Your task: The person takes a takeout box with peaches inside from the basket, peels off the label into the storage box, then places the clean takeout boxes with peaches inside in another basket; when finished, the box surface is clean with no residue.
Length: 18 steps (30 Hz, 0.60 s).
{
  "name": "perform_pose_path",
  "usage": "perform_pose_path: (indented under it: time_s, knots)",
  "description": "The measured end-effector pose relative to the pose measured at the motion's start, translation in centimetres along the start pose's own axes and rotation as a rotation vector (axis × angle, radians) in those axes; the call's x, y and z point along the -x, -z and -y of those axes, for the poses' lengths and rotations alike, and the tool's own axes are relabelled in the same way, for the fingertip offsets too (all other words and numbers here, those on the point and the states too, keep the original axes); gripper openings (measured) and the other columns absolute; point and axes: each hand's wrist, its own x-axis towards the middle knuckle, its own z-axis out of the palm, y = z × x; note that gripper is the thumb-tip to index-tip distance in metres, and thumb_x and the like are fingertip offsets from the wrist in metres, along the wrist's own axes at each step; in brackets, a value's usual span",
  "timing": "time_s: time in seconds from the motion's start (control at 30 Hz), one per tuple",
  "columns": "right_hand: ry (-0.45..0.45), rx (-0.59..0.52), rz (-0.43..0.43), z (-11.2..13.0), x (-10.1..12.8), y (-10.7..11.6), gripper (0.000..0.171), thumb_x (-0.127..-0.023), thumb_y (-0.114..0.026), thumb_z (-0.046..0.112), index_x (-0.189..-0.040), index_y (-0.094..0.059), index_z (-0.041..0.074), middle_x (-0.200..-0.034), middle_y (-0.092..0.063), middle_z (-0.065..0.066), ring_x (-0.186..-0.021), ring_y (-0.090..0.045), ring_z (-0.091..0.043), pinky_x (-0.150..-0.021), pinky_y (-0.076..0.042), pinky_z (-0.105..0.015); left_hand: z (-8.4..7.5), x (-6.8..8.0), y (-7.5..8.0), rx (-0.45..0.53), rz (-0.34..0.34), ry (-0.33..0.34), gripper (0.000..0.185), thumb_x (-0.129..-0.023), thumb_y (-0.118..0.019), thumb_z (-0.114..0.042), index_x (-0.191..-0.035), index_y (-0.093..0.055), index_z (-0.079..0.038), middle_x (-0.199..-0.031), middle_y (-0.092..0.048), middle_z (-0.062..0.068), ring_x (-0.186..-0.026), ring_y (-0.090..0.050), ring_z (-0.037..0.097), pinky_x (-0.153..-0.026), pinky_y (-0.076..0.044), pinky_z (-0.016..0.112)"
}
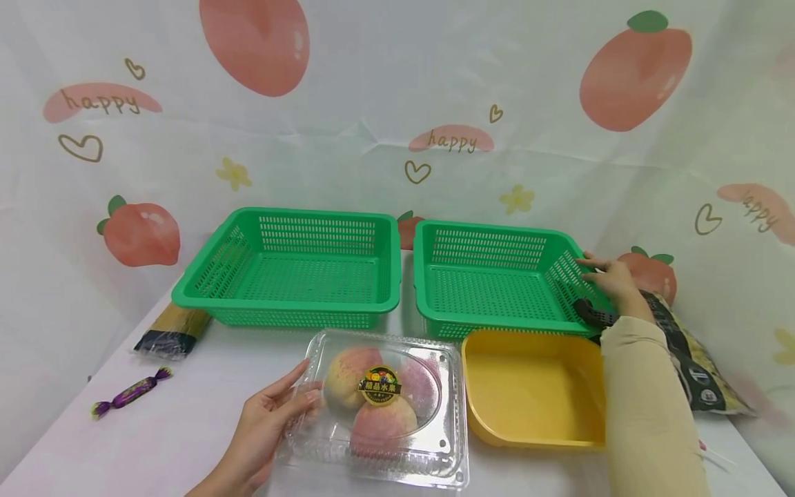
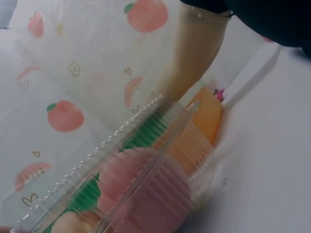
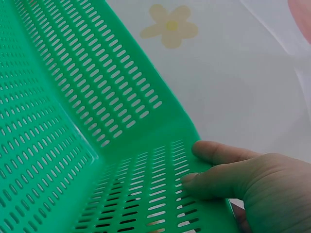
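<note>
My left hand (image 1: 262,421) grips the left edge of a clear plastic clamshell box (image 1: 428,452), thumb on top. Inside the box are several pink-yellow peaches (image 1: 384,426) under a lid with a black and gold fruit label (image 1: 379,385). The left wrist view shows the box's ribbed side close up, a peach (image 2: 146,189) behind it. At the right, my right hand (image 1: 615,281) pinches the right rim of a green plastic basket (image 1: 484,286), thumb inside the wall and other fingers outside, as the right wrist view shows (image 3: 243,177). That basket holds nothing visible.
A second green basket (image 1: 310,279) stands to the left. A yellow basin (image 1: 534,393) sits between box and right sleeve. At left lie a bundle of dry noodles (image 1: 177,328) and a purple wrapped candy (image 1: 132,393). A dark printed bag (image 1: 698,373) lies behind the right arm.
</note>
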Motion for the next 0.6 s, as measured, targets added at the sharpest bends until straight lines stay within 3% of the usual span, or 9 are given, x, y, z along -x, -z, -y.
perform_pose_path:
  time_s: [0.1, 0.37, 0.5, 0.6]
  knots:
    - [-0.005, 0.003, 0.003, -0.08, -0.06, -0.01, 0.046, -0.096, -0.046, 0.004, -0.140, -0.034, -0.006, -0.153, -0.006, -0.019, -0.140, 0.002, -0.047, -0.108, -0.020, -0.063, -0.10, 0.16, -0.15, -0.002, -0.034, 0.044, 0.058, -0.086, -0.064, -0.008, -0.140, -0.042, -0.012, -0.104, -0.070, 0.000, -0.082, -0.068, 0.005, -0.072, -0.056, 0.019]
    - [-0.007, -0.027, -0.019, -0.32, 0.09, 0.02, 0.048, -0.096, -0.049, 0.010, -0.140, -0.036, -0.003, -0.154, -0.009, -0.013, -0.141, 0.002, -0.045, -0.109, -0.018, -0.063, 0.10, 0.64, -0.66, -0.023, -0.088, 0.072, 0.060, -0.085, -0.067, -0.019, -0.140, -0.042, -0.015, -0.124, -0.061, 0.008, -0.091, -0.067, 0.006, -0.079, -0.055, 0.021]
    - [-0.014, -0.023, -0.028, -0.46, 0.17, 0.07, 0.048, -0.095, -0.050, 0.009, -0.139, -0.037, -0.003, -0.154, -0.010, -0.012, -0.141, 0.001, -0.044, -0.109, -0.016, -0.063, 0.08, 0.76, -0.65, -0.058, -0.068, 0.075, 0.062, -0.086, -0.066, -0.023, -0.142, -0.040, -0.016, -0.136, -0.050, 0.015, -0.102, -0.065, 0.012, -0.079, -0.054, 0.021]
    - [-0.007, -0.008, -0.016, -0.24, 0.23, 0.07, 0.049, -0.095, -0.048, 0.008, -0.140, -0.034, -0.005, -0.153, -0.008, -0.016, -0.140, 0.002, -0.046, -0.108, -0.016, -0.064, -0.17, 0.82, -0.38, -0.113, -0.006, 0.051, 0.064, -0.087, -0.064, -0.022, -0.143, -0.036, -0.014, -0.146, -0.037, 0.018, -0.118, -0.053, 0.021, -0.078, -0.054, 0.023]
